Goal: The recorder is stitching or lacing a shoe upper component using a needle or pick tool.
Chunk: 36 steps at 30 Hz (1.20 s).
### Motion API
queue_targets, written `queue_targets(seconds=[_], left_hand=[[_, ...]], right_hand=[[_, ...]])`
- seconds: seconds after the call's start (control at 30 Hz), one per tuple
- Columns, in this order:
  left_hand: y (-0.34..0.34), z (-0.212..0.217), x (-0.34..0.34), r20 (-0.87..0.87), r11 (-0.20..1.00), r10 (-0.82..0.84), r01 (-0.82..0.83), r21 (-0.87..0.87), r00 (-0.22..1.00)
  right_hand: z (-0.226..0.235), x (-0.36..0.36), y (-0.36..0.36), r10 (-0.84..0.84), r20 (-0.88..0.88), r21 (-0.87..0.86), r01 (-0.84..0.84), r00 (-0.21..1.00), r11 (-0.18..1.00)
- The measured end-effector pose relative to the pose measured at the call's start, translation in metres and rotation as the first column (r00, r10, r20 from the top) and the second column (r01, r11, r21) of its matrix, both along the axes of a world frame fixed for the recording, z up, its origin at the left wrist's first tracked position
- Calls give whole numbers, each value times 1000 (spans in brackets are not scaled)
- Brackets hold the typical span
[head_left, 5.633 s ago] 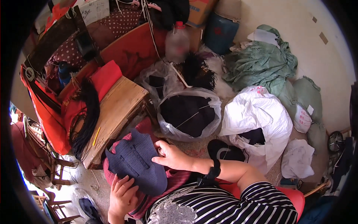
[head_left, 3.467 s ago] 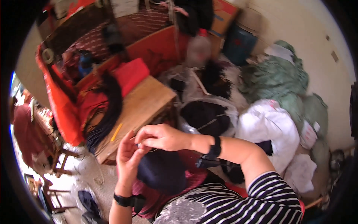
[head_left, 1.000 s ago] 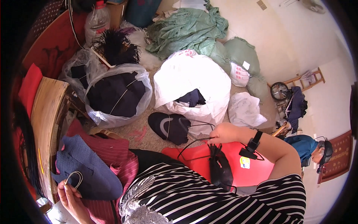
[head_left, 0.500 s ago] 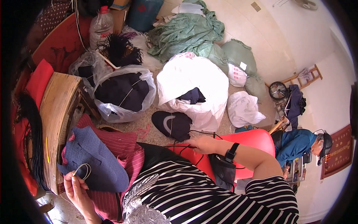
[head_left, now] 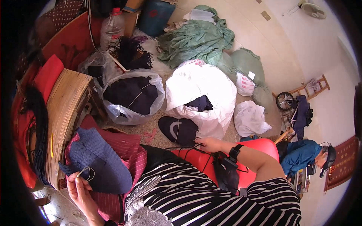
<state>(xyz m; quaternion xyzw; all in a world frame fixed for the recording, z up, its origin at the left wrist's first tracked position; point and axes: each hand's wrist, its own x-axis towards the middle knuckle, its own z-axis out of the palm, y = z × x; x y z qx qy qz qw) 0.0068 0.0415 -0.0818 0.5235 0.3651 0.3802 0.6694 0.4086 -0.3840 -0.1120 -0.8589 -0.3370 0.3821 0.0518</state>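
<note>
My left hand [head_left: 81, 190] pinches a thin cream-coloured looped cord [head_left: 87, 173] between thumb and fingers. The loop lies over a dark blue textured fabric piece [head_left: 100, 160], long with a rounded end, which rests on a maroon striped cloth [head_left: 128, 147] over my lap. My right hand [head_left: 210, 144] reaches out to the right with its fingertips drawn together. They are at the lower edge of a black fabric bundle [head_left: 184, 131] marked with a grey curve and bound by a thin string. A black cable [head_left: 203, 160] runs beside these fingers; what they hold, if anything, is hidden.
A wooden bench [head_left: 68, 116] stands at left, with black strands [head_left: 37, 143] hanging beside it. Ahead are a clear bag [head_left: 160, 81] of dark pieces, a white sack [head_left: 203, 83] and green sacks [head_left: 196, 41]. A red stool [head_left: 262, 150] and a bending person [head_left: 301, 154] are right.
The view has shifted, so most things sit lower and further right. My right hand has come up against the edge of the black bundle. My left hand keeps hold of the cord.
</note>
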Motion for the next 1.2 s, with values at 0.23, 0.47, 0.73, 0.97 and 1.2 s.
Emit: queue_targets(seconds=[0.23, 0.47, 0.73, 0.97, 1.2], left_hand=[[-10, 5, 1, -83, 998, 27, -22, 63, 996], [-22, 28, 4, -129, 995, 97, -94, 35, 987], [-35, 30, 15, -5, 994, 109, -109, 13, 994], [-43, 31, 15, 5, 997, 79, -78, -5, 997], [-48, 27, 16, 17, 991, 135, -135, 0, 991]], right_hand=[[-9, -19, 35, 420, -15, -199, -415, 907, 888], [4, -56, 43, 925, 64, -365, -854, 374, 371], [-76, 30, 102, 980, 11, -146, -969, 198, 198], [-129, 102, 135, 983, -145, -2, -993, 114, 115], [-159, 140, 121, 925, -339, 86, -974, 169, 210]])
